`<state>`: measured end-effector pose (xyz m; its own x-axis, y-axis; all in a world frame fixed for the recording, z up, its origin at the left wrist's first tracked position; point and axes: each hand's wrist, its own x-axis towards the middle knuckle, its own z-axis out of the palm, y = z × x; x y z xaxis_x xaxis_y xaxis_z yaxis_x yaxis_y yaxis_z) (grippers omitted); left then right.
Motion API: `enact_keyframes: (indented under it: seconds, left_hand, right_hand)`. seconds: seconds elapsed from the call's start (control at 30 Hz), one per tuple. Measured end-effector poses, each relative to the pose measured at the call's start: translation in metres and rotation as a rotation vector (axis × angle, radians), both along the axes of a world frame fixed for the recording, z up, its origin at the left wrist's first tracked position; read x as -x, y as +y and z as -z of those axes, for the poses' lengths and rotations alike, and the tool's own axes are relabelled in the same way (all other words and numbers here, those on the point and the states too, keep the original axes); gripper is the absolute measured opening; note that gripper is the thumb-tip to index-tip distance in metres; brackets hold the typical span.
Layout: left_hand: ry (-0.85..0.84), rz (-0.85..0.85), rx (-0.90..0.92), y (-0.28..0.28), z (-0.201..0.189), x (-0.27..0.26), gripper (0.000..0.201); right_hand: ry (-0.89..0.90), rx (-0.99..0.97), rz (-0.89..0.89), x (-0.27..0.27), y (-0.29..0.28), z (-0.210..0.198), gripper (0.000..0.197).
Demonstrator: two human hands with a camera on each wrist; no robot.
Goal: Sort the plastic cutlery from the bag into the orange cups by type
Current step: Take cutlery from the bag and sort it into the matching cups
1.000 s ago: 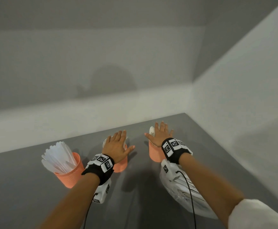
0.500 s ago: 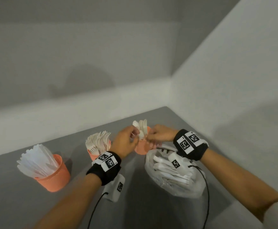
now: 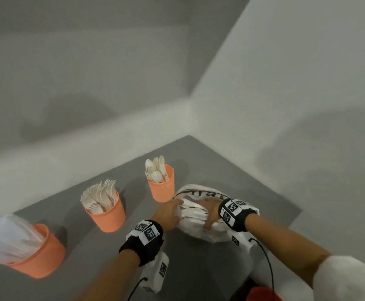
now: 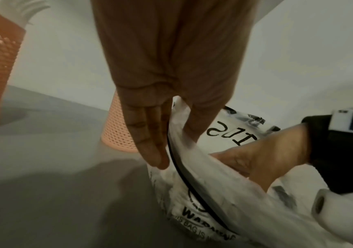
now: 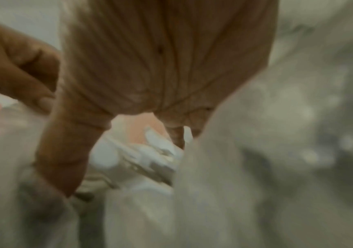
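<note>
Three orange cups stand in a row on the grey table (image 3: 231,170). The left cup (image 3: 40,255) holds blurred knives, the middle cup (image 3: 112,216) forks, the right cup (image 3: 163,187) spoons. A clear printed bag (image 3: 201,192) of white cutlery (image 3: 193,212) lies right of the spoon cup. My left hand (image 3: 175,210) pinches the bag's rim (image 4: 177,167) between thumb and fingers (image 4: 150,142), holding it apart. My right hand (image 3: 207,216) reaches inside the bag, over the cutlery (image 5: 145,156). Its fingers are hidden by the plastic and blurred, so its grip is unclear.
White walls meet in a corner just behind and to the right of the table. The table's right edge (image 3: 294,216) runs close to the bag. A red round object (image 3: 262,294) shows at the bottom edge. Bare grey tabletop lies in front of the cups.
Both hands left the spoon cup and came down to the bag. The left hand took hold of the bag's rim and the right hand went inside it. The head view tilted down.
</note>
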<state>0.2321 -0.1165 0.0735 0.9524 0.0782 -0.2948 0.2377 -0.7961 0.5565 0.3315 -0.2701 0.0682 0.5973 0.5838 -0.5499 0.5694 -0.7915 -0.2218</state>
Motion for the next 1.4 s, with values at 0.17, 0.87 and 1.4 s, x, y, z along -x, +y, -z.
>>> enact_keyframes:
  seconds: [0.17,0.87,1.4]
  left_hand:
    - [-0.014,-0.024,0.042,0.001,-0.004,-0.002,0.055]
    - [0.010,0.037,0.073,0.012,-0.013,0.002,0.050]
    - [-0.088,-0.328,0.433,0.007,-0.005,-0.008,0.030]
  right_hand:
    - [-0.024,0.006,0.045,-0.003,0.005,-0.008,0.083]
    - [0.163,-0.094,0.149,-0.007,0.009,0.010,0.068]
    - [0.226,-0.151,0.093,-0.005,-0.002,0.004,0.059]
